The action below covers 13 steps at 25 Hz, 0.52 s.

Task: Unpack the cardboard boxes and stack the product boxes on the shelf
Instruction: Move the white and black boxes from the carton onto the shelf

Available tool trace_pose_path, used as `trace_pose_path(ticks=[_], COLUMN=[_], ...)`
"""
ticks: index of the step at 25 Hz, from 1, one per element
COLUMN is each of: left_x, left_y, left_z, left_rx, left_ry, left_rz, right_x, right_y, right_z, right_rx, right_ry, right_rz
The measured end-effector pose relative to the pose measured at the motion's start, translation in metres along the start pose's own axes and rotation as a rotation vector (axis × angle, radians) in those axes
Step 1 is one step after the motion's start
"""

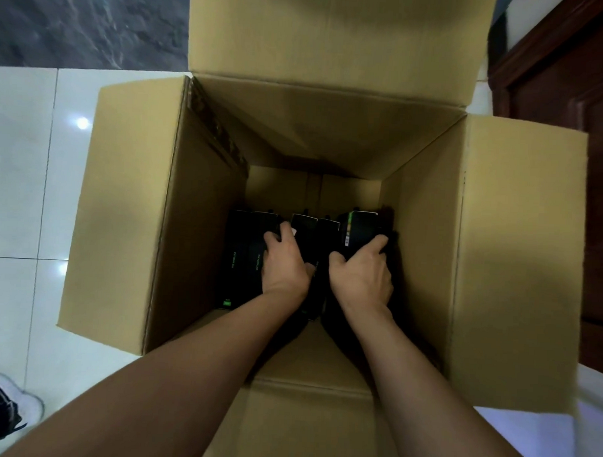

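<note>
A large open cardboard box (pixel 426 239) stands on the floor, its four flaps folded out. At its bottom stand several black product boxes (pixel 239 257) with green lettering, packed side by side. Both my arms reach down inside. My left hand (pixel 284 265) grips one of the middle black boxes, fingers curled over its top edge. My right hand (pixel 363 275) grips the rightmost product box (pixel 360 227), which sits a little higher than the others. The lower parts of the boxes are hidden by my hands and arms.
White glossy floor tiles (pixel 21 184) lie to the left of the box, with a dark marbled strip (pixel 85 22) beyond them. A dark wooden door or cabinet (pixel 572 67) stands at the right. My shoe (pixel 0 409) shows at bottom left.
</note>
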State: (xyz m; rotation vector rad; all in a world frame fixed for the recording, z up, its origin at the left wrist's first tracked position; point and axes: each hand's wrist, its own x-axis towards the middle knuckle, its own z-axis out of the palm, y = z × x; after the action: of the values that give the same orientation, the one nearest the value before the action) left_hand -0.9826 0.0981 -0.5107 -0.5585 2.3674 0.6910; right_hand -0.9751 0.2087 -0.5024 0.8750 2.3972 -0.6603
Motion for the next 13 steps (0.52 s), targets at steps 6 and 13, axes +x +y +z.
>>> trace_pose_path(ticks=[6, 13], left_x=[-0.015, -0.05], left_y=[0.005, 0.02], left_z=[-0.031, -0.078], left_rx=[-0.072, -0.248], left_ry=[0.073, 0.143], left_rz=[0.075, 0.078], right_x=[-0.019, -0.044], right_y=[-0.008, -0.013], right_z=[-0.028, -0.064], right_rx=[0.029, 0.16], right_ry=[0.074, 0.094], right_rz=[-0.136, -0.201])
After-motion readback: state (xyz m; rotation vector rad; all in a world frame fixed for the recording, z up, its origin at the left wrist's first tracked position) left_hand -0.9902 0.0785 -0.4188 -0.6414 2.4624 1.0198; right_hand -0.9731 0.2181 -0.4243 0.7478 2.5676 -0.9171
